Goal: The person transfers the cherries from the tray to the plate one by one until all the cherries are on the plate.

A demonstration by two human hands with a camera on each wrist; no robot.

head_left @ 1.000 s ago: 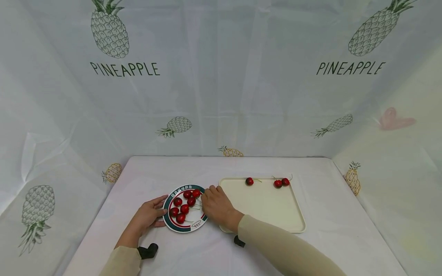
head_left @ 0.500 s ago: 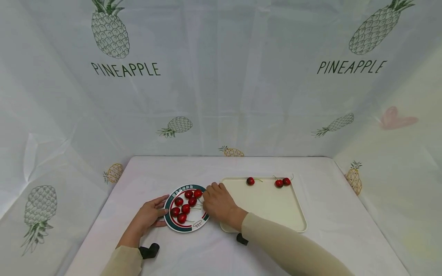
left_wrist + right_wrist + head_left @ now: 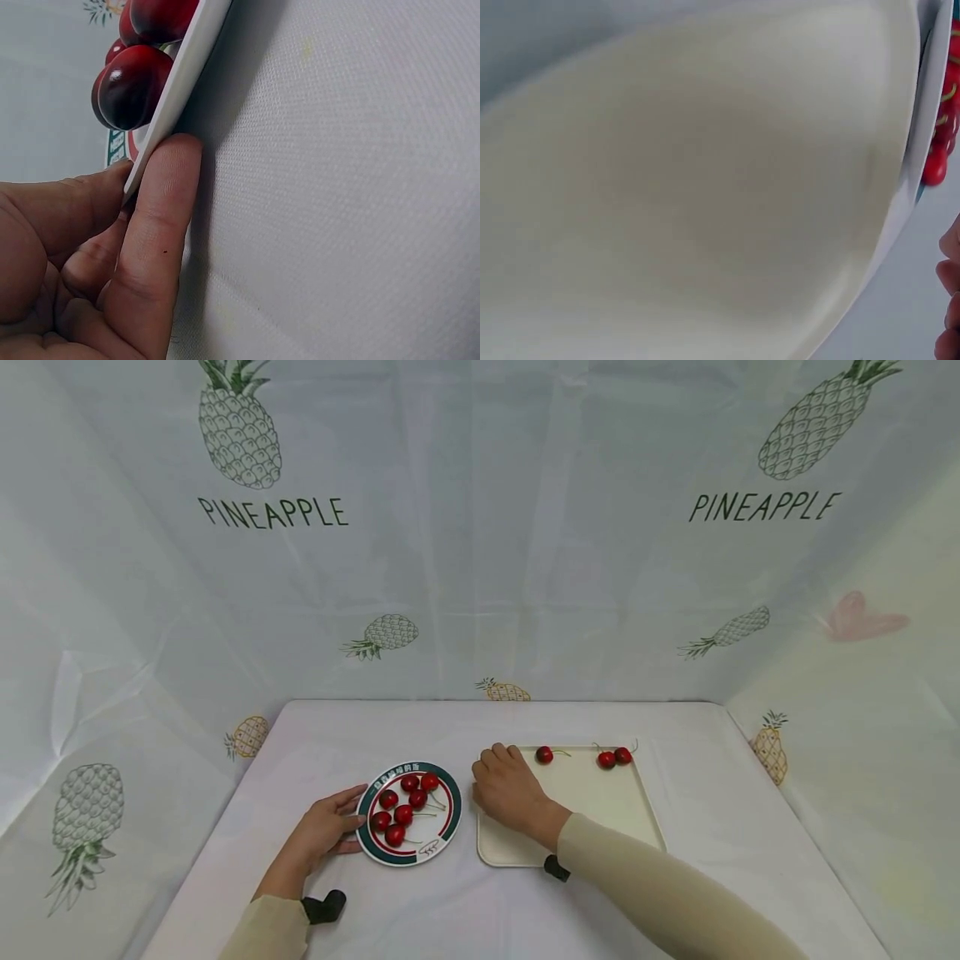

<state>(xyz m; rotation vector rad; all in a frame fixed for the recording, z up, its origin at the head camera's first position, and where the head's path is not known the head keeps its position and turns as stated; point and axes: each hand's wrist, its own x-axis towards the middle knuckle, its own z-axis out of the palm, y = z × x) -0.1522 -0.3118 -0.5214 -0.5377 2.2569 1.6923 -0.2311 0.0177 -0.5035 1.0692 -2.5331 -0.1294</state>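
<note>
Plate (image 3: pixel 450 817) clamped at left rim by left grip (image 3: pixel 321 823); right grip (image 3: pixel 510 788) curled at tray (image 3: pixel 588 793) left edge, can't tell if holding. Slim bench (image 3: pixel 585 720) gap, plate to tray.

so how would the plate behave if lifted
The plate looks stiff: its edge shows no sag where the left hand pinches it. Its cherries, round and loosely scattered, might roll if it tips.

- The table (image 3: pixel 450 918) has a white surface.
- On it, left of the middle, there is one round plate (image 3: pixel 393 857) with green band.
- Just beside it lies one cream rectangular tray (image 3: pixel 592 802).
</note>
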